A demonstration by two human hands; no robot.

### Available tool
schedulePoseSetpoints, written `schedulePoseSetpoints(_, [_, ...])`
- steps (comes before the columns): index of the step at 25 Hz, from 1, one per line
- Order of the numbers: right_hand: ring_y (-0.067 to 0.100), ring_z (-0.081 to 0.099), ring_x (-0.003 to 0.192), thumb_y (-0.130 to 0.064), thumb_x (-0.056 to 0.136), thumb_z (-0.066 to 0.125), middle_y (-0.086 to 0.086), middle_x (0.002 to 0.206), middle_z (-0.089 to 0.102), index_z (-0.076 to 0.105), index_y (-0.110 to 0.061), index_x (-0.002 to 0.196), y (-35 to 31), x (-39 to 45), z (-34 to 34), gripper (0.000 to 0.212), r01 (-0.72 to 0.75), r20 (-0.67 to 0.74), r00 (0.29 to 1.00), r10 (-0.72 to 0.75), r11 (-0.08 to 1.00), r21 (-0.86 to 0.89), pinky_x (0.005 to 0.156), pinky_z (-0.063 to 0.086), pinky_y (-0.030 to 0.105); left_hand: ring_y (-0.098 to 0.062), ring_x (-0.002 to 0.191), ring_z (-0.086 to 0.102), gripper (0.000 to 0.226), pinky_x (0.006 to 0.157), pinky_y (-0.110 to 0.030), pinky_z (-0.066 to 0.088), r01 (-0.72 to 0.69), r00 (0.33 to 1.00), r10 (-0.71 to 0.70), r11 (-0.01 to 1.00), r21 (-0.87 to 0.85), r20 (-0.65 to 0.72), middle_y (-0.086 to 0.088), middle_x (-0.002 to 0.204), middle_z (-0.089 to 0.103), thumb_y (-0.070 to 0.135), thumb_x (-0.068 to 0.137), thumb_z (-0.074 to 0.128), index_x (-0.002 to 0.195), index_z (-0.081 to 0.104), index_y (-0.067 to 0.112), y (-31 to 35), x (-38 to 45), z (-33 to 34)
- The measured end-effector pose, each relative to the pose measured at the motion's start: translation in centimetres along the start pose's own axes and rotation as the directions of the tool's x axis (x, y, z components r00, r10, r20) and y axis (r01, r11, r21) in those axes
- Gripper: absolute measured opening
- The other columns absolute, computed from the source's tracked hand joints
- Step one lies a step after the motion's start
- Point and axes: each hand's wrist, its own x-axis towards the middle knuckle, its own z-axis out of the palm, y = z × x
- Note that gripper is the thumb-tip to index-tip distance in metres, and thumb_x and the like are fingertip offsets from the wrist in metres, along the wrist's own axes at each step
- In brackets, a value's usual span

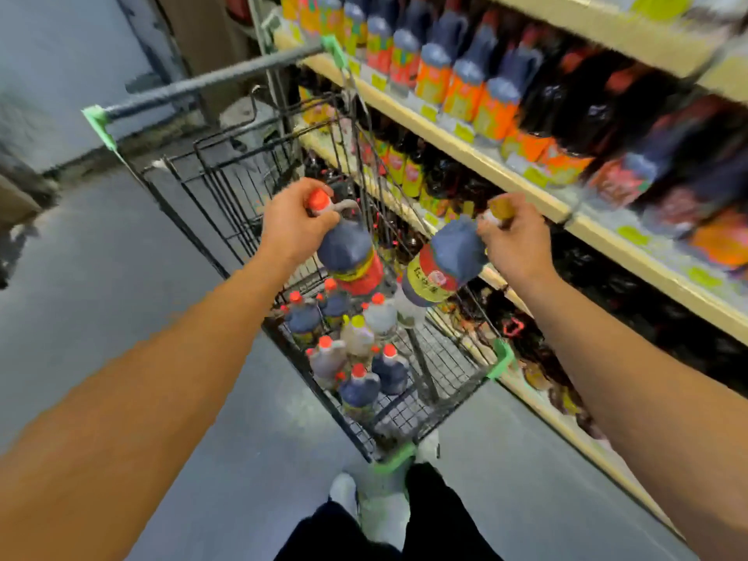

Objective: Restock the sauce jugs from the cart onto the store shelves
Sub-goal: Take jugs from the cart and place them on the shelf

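Both hands are full above the cart (437, 402): left hand (293, 224) grips the red-capped jug (350, 253), right hand (516, 240) the yellow-capped jug (439, 271), by their necks. Full jugs look heavy and slick, so handles are safest.

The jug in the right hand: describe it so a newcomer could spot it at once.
Start at the wire cart beside the shelves. Above its right edge, the right hand grips a dark jug by the neck. Its cap is yellow; the left hand's jug has a red one.
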Motion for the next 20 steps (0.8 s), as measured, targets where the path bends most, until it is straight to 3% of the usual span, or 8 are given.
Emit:
schedulePoseSetpoints(3, [0.020,0.054,0.078,-0.029,0.076,0.058,-0.005,0.084,0.056,0.053,-0.029,0.088,1.8,-4.5,-4.5,0.014,-0.062,-0.069,0.996,0.062,0.998,0.006,0.074,0.051,0.045,-0.022,0.092,0.060,0.029,0.080,-0.038,0.051,-0.041,0.995,0.048,0.996,-0.085,0.082,-0.005,0.103,0.067,0.015,0.079,0.070,0.108,0.065,0.016,2.4,-3.4,0.9])
schedulePoseSetpoints(5, [0.021,0.055,0.078,-0.029,0.074,0.059,-0.005,0.082,0.056,0.053,-0.028,0.085,3.3,-7.1,-7.2,0.012,-0.091,-0.101,0.991,0.090,0.996,-0.011,0.077,0.052,0.046,-0.026,0.093,0.063,0.029,0.081,-0.045,0.053,-0.059,0.987,0.077,0.990,-0.131,0.139,-0.006,0.102,0.068,0.016,0.079,0.069,0.107,0.064,0.020,3.7,-5.2,2.1])
schedulePoseSetpoints(11, [0.028,0.062,0.090,-0.018,0.080,0.062,0.003,0.095,0.065,0.057,-0.024,0.096,8.3,-16.0,-17.4,0.018,-0.179,-0.244,0.952,0.185,0.983,0.048,0.081,0.053,0.046,-0.023,0.103,0.062,0.039,0.090,-0.042,0.052,-0.080,0.942,0.150,0.969,-0.233,0.300,-0.006,0.115,0.065,0.024,0.079,0.070,0.117,0.061,0.019,11.0,-11.9,8.0])
schedulePoseSetpoints(17, [0.029,0.063,0.090,-0.022,0.079,0.063,0.006,0.095,0.067,0.059,-0.024,0.094,15.0,-23.9,-29.0,0.016,-0.248,-0.353,0.897,0.267,0.964,0.100,0.081,0.053,0.050,-0.024,0.099,0.064,0.026,0.085,-0.045,0.054,-0.158,0.903,0.259,0.942,-0.295,0.342,-0.002,0.107,0.066,0.015,0.080,0.072,0.102,0.063,0.026,20.8,-20.2,15.2])
schedulePoseSetpoints(20, [0.027,0.062,0.086,-0.019,0.080,0.064,0.003,0.090,0.064,0.057,-0.024,0.091,18.3,-27.8,-35.6,0.014,-0.256,-0.397,0.875,0.278,0.961,0.107,0.077,0.055,0.046,-0.023,0.102,0.063,0.029,0.088,-0.042,0.053,-0.174,0.886,0.302,0.920,-0.352,0.351,-0.005,0.113,0.065,0.012,0.080,0.073,0.107,0.063,0.019,26.2,-24.8,19.2])
